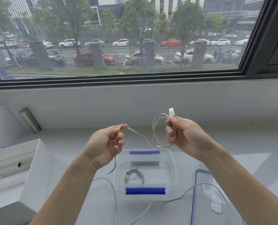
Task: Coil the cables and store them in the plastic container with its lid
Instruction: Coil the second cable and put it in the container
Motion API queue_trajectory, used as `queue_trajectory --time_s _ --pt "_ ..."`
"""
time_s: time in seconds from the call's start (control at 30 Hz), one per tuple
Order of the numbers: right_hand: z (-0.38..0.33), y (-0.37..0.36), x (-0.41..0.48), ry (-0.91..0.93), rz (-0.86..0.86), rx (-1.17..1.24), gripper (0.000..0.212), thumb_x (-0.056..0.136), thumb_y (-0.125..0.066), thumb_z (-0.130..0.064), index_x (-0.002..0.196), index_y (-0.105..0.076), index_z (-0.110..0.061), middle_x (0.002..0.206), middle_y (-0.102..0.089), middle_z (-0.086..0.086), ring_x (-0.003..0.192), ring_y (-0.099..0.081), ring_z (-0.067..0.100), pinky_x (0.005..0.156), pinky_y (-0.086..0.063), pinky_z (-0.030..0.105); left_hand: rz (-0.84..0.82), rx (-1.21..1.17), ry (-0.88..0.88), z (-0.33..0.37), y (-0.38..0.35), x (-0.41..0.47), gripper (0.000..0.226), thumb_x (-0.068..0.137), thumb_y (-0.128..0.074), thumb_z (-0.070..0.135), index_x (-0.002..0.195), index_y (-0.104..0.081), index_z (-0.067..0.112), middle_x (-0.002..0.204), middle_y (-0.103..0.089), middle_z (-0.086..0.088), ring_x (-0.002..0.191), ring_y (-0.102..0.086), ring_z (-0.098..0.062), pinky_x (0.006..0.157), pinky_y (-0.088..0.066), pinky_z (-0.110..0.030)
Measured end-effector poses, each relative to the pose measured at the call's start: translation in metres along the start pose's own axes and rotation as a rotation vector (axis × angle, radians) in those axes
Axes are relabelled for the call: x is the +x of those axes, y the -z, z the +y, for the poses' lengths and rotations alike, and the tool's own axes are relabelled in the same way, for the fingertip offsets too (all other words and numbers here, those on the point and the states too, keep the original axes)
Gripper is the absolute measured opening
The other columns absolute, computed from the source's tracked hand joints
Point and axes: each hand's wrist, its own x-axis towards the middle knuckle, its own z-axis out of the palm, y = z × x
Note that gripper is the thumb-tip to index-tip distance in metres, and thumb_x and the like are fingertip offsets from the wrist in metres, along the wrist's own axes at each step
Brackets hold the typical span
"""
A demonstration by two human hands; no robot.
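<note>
- Two hands up: your right hand [182, 132] has fingers pinching the cable [140, 135] loops below the USB plug [171, 111].
- Your left hand [105, 143] fingers pinch the cable's slack.
- Both hover over the open container [172, 161]; one coiled cable [134, 176] inside, lid [200, 189] beside it.

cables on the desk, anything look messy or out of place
One does: a loose white cable sprawls uncoiled across the desk in front of the plastic container and over its lid. The coiled cable inside the container looks tidy.
</note>
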Motion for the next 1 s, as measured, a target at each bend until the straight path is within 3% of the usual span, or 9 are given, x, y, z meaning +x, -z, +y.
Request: queue_trajectory --time_s 0.23,0.3,0.4,0.5,0.57,0.67,0.77,0.9,1.0 --pt "0.011 -0.011 0.005 0.017 -0.014 -0.014 0.025 0.099 -0.039 -0.018 0.082 -0.054 -0.008 0.058 -0.055 0.006 0.049 -0.048 0.015 0.05 -0.035 0.024 -0.029 0.355 -0.325 -0.022 -0.057 -0.007 0.025 0.098 -0.04 0.007 0.113 -0.059 0.011 0.06 -0.059 -0.007 0.038 -0.049 -0.014 0.032 -0.033 -0.018" --pt "0.011 -0.012 0.006 0.03 -0.012 -0.005 0.025 0.1 -0.038 -0.017 0.084 -0.055 -0.007 0.059 -0.057 0.006 0.051 -0.05 0.017 0.055 -0.035 0.027 -0.005 0.444 -0.434 -0.029 -0.068 -0.006 0.027 0.098 -0.041 0.009 0.113 -0.06 0.021 0.064 -0.062 -0.008 0.04 -0.05 -0.015 0.033 -0.036 -0.02" --pt "0.01 -0.012 0.008 0.051 -0.018 0.003 0.025 0.1 -0.037 -0.016 0.087 -0.056 -0.005 0.064 -0.059 0.008 0.056 -0.049 0.02 0.061 -0.034 0.03 0.049 0.544 -0.582 -0.041 -0.079 -0.004 0.037 0.097 -0.043 0.009 0.099 -0.06 0.042 0.066 -0.061 -0.007 0.04 -0.048 -0.013 0.039 -0.04 -0.021" --pt "0.008 -0.01 0.007 0.068 -0.043 -0.005 0.031 0.1 -0.037 -0.015 0.088 -0.064 -0.005 0.07 -0.059 0.008 0.059 -0.05 0.018 0.059 -0.039 0.028 0.108 0.738 -0.741 -0.052 -0.085 -0.002 0.031 0.097 -0.046 0.012 0.11 -0.065 0.033 0.066 -0.06 0.009 0.041 -0.05 -0.006 0.046 -0.045 -0.018" --pt "0.009 -0.01 0.005 0.071 -0.034 -0.017 0.031 0.1 -0.037 -0.016 0.088 -0.064 -0.005 0.07 -0.059 0.006 0.062 -0.047 0.018 0.058 -0.04 0.027 0.153 0.861 -0.827 -0.057 -0.087 0.001 0.029 0.095 -0.049 0.011 0.113 -0.067 0.024 0.07 -0.065 0.011 0.044 -0.051 0.002 0.052 -0.048 -0.019" --pt "0.012 -0.011 0.005 0.081 -0.018 -0.055 0.03 0.1 -0.038 -0.017 0.092 -0.064 -0.005 0.075 -0.06 0.008 0.067 -0.047 0.021 0.06 -0.038 0.03 0.223 0.918 -0.863 -0.06 -0.088 0.005 0.026 0.093 -0.052 0.011 0.105 -0.072 0.022 0.079 -0.074 0.003 0.045 -0.052 0.005 0.055 -0.051 -0.019" --pt "0.015 -0.011 0.005 0.062 -0.049 -0.096 0.033 0.1 -0.037 -0.019 0.102 -0.063 0.001 0.084 -0.058 0.014 0.071 -0.046 0.022 0.064 -0.036 0.03 0.255 0.896 -0.902 -0.062 -0.087 0.007 0.024 0.09 -0.055 0.007 0.1 -0.074 0.019 0.087 -0.075 0.006 0.064 -0.065 -0.005 0.068 -0.055 -0.024" --pt "0.017 -0.011 0.003 0.047 -0.083 -0.141 0.024 0.099 -0.041 -0.02 0.094 -0.058 -0.003 0.069 -0.053 0.005 0.055 -0.042 0.012 0.056 -0.036 0.022 0.236 0.962 -0.878 -0.061 -0.083 0.011 0.024 0.09 -0.054 0.006 0.087 -0.074 0.017 0.068 -0.07 0.005 0.06 -0.061 -0.014 0.063 -0.052 -0.032" --pt "0.018 -0.012 0.006 0.045 -0.009 -0.121 0.021 0.099 -0.04 -0.015 0.091 -0.056 -0.003 0.073 -0.055 0.008 0.059 -0.048 0.014 0.059 -0.038 0.024 0.218 0.945 -0.861 -0.06 -0.083 0.01 0.017 0.089 -0.059 0.01 0.09 -0.074 0.017 0.07 -0.071 0.004 0.06 -0.062 -0.01 0.064 -0.054 -0.03"
